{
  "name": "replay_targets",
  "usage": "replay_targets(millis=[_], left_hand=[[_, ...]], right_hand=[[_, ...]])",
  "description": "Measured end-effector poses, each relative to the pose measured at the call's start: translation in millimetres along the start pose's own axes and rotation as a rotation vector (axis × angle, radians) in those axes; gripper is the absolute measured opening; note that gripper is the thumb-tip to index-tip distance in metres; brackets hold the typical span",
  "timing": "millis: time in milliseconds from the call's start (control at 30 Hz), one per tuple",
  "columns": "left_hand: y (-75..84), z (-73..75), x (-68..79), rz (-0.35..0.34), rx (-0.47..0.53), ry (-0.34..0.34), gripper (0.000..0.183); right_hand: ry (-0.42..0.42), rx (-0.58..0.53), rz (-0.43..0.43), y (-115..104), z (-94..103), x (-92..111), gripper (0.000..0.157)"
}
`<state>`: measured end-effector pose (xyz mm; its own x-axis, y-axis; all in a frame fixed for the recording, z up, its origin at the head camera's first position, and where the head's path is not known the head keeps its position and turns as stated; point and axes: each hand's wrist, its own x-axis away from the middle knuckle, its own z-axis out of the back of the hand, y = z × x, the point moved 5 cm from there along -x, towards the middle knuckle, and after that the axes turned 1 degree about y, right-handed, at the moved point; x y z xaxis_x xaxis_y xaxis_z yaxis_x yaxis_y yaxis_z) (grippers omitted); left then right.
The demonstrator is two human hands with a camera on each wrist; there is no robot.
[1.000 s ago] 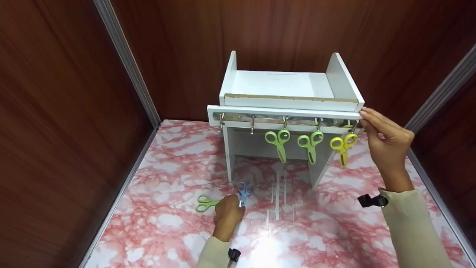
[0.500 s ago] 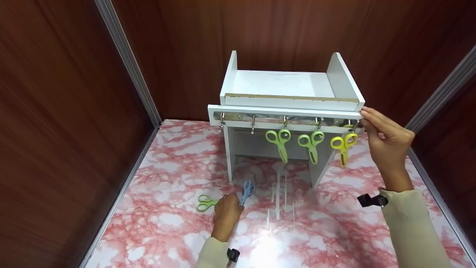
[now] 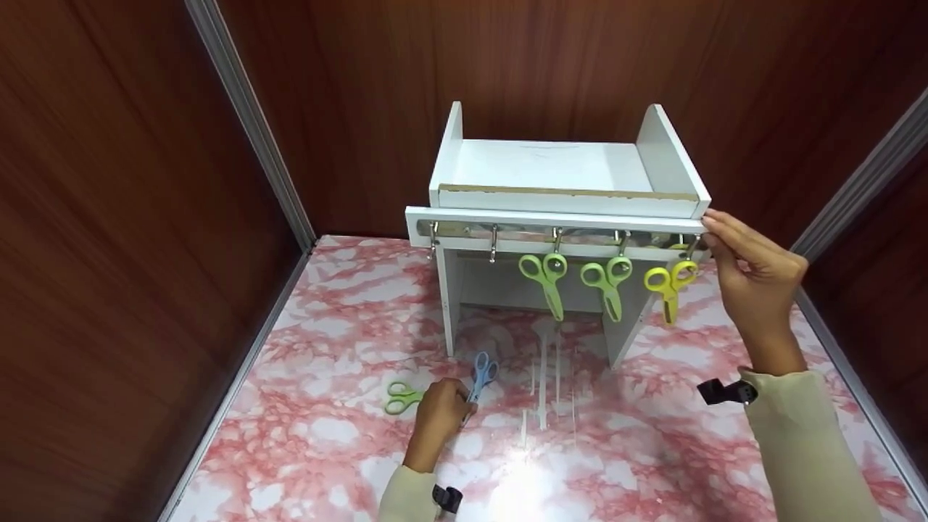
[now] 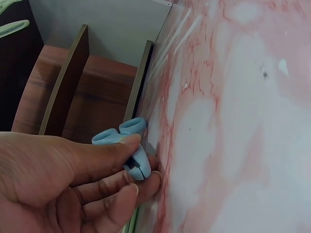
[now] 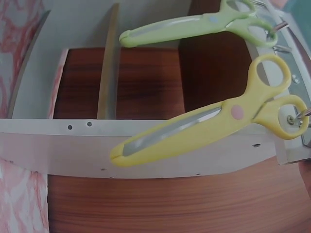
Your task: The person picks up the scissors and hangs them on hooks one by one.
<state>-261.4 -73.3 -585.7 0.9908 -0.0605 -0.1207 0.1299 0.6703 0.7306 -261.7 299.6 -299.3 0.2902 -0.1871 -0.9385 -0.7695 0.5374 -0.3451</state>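
The left hand [image 3: 439, 410] is pinching the blue scissors [image 3: 482, 373], seven o'clock from the hook rack [image 3: 525, 233]; the right hand [image 3: 757, 270] is gripping its three-o'clock end. Pick-up is apparently underway; next is likely requiring a steady lift.

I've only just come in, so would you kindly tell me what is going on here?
A person is handling scissors at a white rack. The left hand pinches a pair of blue scissors low by the marbled tabletop, while the right hand holds the right end of the hook rail. Two green pairs and one yellow pair hang there; the two leftmost hooks are bare. Another green pair lies beside the left hand.
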Motion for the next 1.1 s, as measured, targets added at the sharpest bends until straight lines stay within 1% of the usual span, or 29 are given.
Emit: replay_targets(millis=[67,133,300,467,633,733,833,1000,1100], left_hand=[[-1.2,0.6,-0.1,-0.028,0.046,0.009,0.014],[-2.4,0.5,-0.1,-0.038,0.106,-0.001,0.013],[-3.8,-0.8,0.6,-0.006,0.282,-0.060,0.009],[-5.0,1.5,0.2,-0.002,0.370,-0.040,0.007],[-5.6,2.5,-0.6,0.041,0.459,-0.020,0.010],[-5.0,2.6,-0.7,0.039,0.485,-0.009,0.011],[-4.0,2.9,-0.1,0.017,0.483,0.009,0.010],[-1.3,8.0,1.8,-0.034,0.432,0.076,0.012],[0.1,12.3,2.0,-0.050,0.416,0.112,0.011]], right_hand=[[0.003,-0.004,0.000,0,-0.3,0,0.027],[0.003,-0.003,-0.002,0,-0.3,0,0.027],[0.002,-0.001,-0.010,0,1.4,0,0.028],[0.002,0.007,-0.011,0,1.9,1,0.028],[0.002,0.014,-0.016,1,1.9,1,0.028],[0.002,0.011,-0.020,1,1.7,0,0.028],[0.002,0.010,-0.020,2,1.1,0,0.027],[-0.003,0.019,-0.013,1,-0.6,0,0.028],[-0.006,0.020,-0.010,1,-1.0,0,0.029]])
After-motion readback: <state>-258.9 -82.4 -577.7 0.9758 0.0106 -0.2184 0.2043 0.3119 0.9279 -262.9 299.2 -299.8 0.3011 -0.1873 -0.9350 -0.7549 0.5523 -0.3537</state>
